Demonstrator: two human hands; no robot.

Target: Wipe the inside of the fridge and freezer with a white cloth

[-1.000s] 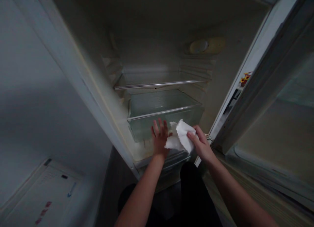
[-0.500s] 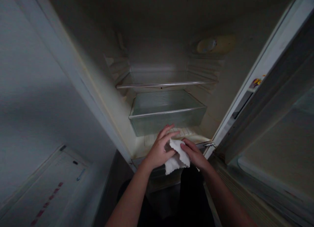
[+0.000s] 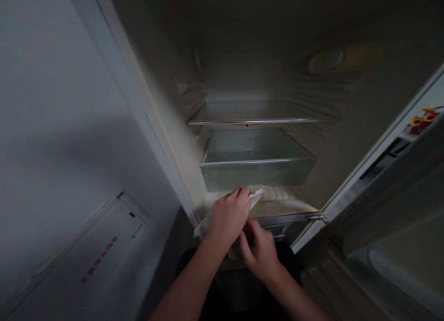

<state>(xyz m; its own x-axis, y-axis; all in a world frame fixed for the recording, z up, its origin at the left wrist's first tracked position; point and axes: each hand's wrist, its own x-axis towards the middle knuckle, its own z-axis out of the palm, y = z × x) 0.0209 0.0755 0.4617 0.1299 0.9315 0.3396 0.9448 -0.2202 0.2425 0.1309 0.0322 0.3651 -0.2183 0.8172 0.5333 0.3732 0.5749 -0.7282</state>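
Observation:
My left hand (image 3: 229, 215) is closed round a crumpled white paper towel (image 3: 255, 197). One end of it sticks out past the fingers, and another part hangs out behind the wrist at the left. Just below, my right hand (image 3: 262, 252) has its fingers curled, thumb and forefinger close under my left hand. What lies at its fingertips, if anything, is hidden. Both hands are in front of an open fridge, over the front edge of its floor (image 3: 277, 207). Beyond them stands a clear drawer (image 3: 256, 174), below a glass shelf (image 3: 263, 121).
The fridge door (image 3: 409, 210) stands open at the right, its hinge (image 3: 315, 216) at the lower corner. A yellowish lamp cover (image 3: 347, 59) is on the right inner wall. At the left is a pale panel (image 3: 111, 251) with red marks. Colourful flowers (image 3: 425, 120) show beyond the door gap.
The paper towel, spread between both hands before, is now bunched in my left hand. My right hand has moved down and left beneath it. The view has swung a little left.

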